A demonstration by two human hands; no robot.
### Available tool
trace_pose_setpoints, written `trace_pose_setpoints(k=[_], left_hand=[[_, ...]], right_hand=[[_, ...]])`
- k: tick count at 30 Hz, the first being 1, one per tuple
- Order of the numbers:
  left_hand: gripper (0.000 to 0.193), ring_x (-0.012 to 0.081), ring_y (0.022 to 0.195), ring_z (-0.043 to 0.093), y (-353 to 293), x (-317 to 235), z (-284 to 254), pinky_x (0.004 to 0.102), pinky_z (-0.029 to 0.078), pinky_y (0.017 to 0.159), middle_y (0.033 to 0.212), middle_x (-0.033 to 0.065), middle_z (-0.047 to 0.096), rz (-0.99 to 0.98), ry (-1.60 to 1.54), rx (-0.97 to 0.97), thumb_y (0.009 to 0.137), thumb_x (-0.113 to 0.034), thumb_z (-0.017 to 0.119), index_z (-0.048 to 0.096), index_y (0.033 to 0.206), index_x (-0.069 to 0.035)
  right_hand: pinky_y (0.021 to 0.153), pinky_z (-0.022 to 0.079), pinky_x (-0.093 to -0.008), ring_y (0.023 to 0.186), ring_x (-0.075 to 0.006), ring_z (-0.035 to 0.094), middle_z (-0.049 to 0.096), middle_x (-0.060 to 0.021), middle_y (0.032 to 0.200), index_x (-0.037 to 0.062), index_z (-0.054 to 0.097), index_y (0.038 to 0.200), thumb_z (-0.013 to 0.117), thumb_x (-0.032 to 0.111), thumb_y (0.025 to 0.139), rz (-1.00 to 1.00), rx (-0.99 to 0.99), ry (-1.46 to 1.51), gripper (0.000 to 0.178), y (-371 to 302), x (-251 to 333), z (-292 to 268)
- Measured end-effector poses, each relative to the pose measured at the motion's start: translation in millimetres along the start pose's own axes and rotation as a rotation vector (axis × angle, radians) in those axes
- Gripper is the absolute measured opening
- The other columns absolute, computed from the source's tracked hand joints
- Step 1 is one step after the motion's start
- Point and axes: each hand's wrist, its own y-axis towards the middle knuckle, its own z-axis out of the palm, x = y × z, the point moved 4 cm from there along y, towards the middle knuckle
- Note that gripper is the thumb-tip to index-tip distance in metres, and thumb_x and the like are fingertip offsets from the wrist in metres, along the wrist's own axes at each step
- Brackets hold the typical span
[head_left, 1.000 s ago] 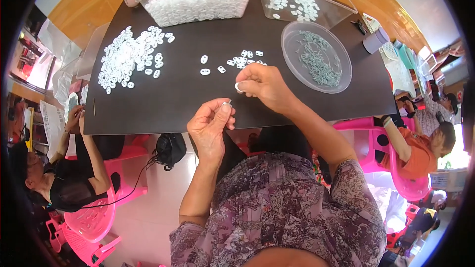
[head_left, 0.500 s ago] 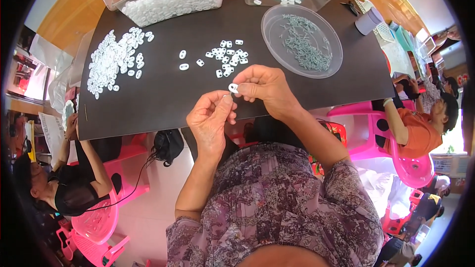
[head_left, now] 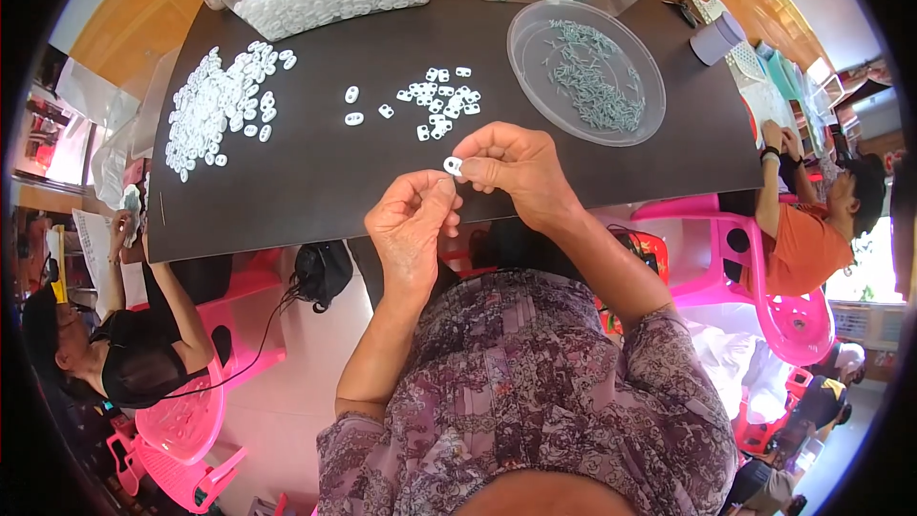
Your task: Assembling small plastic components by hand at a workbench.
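1. The right hand pinched a small white piece between thumb and forefinger; a hole was visible in it.
2. The left hand was just below and beside this piece, its thumb pressed against the forefinger. Whether something thin was between them, I could not tell.
3. Both hands were above the near part of the dark table, close to each other.
4. Beyond them on the table lay a loose group of white pieces, and, more to the left, a large white pile.
5. Three single pieces lay between the group and the pile.
6. On the right stood a round clear tray, in which many thin grey-green pins were scattered.
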Motion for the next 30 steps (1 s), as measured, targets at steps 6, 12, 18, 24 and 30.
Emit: trace_pose_setpoints(k=[6, 12, 18, 24, 30], left_hand=[[0.01, 0.009, 0.052, 0.053, 1.1, 3.8, -1.5, 0.0209, 0.043, 0.045, 0.069, 0.0071, 0.061, -0.013, 0.001, 0.008, 0.084, -0.006, 0.063, 0.062, 0.086, 0.003], [0.01, 0.0089, 0.052, 0.053, 3.4, 8.2, -0.2, 0.0206, 0.043, 0.045, 0.069, 0.0069, 0.061, -0.02, -0.007, 0.011, 0.085, -0.007, 0.063, 0.062, 0.086, 0.004], [0.012, 0.0098, 0.056, 0.055, 5.3, 14.2, -1.3, 0.0211, 0.045, 0.047, 0.073, 0.0076, 0.063, -0.012, -0.008, 0.041, 0.085, -0.006, 0.063, 0.062, 0.091, 0.005], [0.019, 0.0097, 0.06, 0.057, 3.6, 10.3, -0.7, 0.021, 0.047, 0.049, 0.076, 0.0078, 0.064, -0.009, 0.044, 0.063, 0.085, -0.004, 0.061, 0.061, 0.101, 0.007], [0.023, 0.0096, 0.06, 0.056, 0.5, 15.9, 2.2, 0.0209, 0.047, 0.051, 0.077, 0.0073, 0.063, 0.026, -0.005, 0.032, 0.086, -0.003, 0.061, 0.06, 0.107, 0.006]], right_hand=[[0.059, 0.044, -0.0193, 0.065, -0.006, 0.054, 0.063, -0.0023, 0.077, -0.0005, 0.064, 0.091, 0.064, 0.003, 0.08, -0.026, 0.009, -0.015, 0.012, -1.0, -0.2, 2.3], [0.064, 0.045, -0.02, 0.072, -0.0051, 0.055, 0.063, -0.0012, 0.08, -0.0002, 0.065, 0.092, 0.062, -0.001, 0.081, -0.089, -0.028, -0.163, 0.011, -3.8, -1.6, 2.7], [0.071, 0.047, -0.0213, 0.078, -0.0062, 0.057, 0.064, -0.0018, 0.082, -0.0015, 0.064, 0.092, 0.062, -0.001, 0.082, -0.104, -0.054, -0.162, 0.011, -5.7, -3.9, -0.5], [0.071, 0.047, -0.0214, 0.078, -0.0063, 0.057, 0.064, -0.0028, 0.084, -0.0018, 0.064, 0.092, 0.062, -0.002, 0.082, -0.079, -0.05, -0.129, 0.011, -6.6, -6.2, -2.3], [0.071, 0.047, -0.0215, 0.079, -0.0066, 0.057, 0.064, -0.003, 0.084, -0.0023, 0.064, 0.093, 0.062, -0.002, 0.082, -0.097, -0.068, -0.14, 0.011, -9.7, -4.8, -1.6]])
